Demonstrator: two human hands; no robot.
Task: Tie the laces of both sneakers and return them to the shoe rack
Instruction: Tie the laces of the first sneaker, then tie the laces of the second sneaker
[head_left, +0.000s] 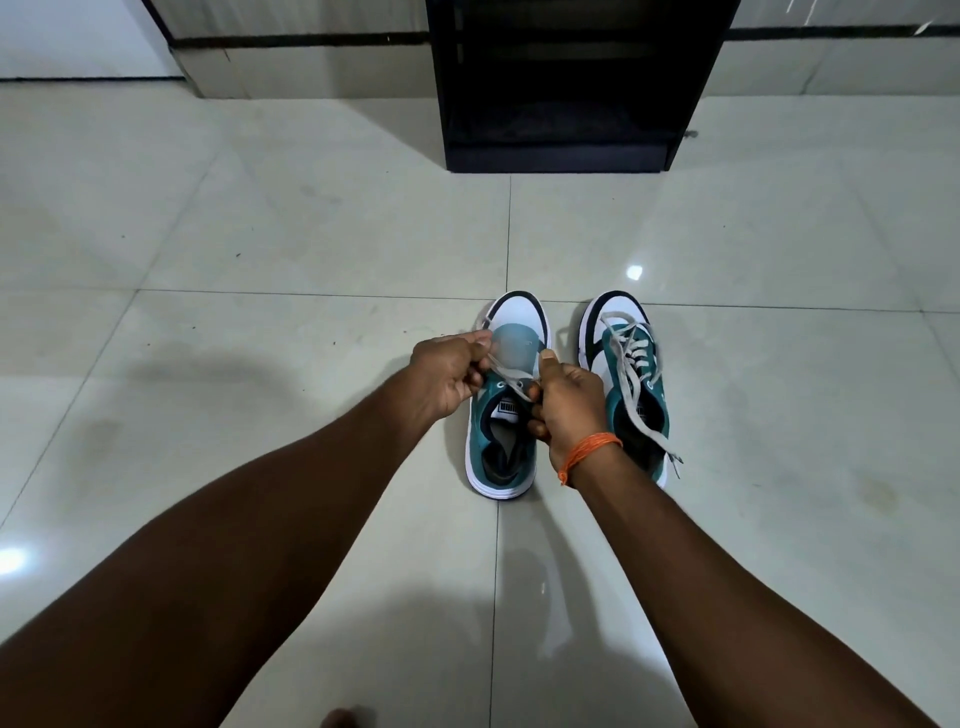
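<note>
Two teal, white and black sneakers stand side by side on the tiled floor, toes pointing away from me. My left hand and my right hand are both over the left sneaker, each pinching a strand of its grey lace, which runs taut between them. An orange thread is tied around my right wrist. The right sneaker sits untouched just right of my right hand, its grey laces loose and trailing over its side toward the heel.
A black shoe rack with dark open shelves stands straight ahead against the wall, a little beyond the sneakers. Glossy pale floor tiles spread all around. A toe of my foot shows at the bottom edge.
</note>
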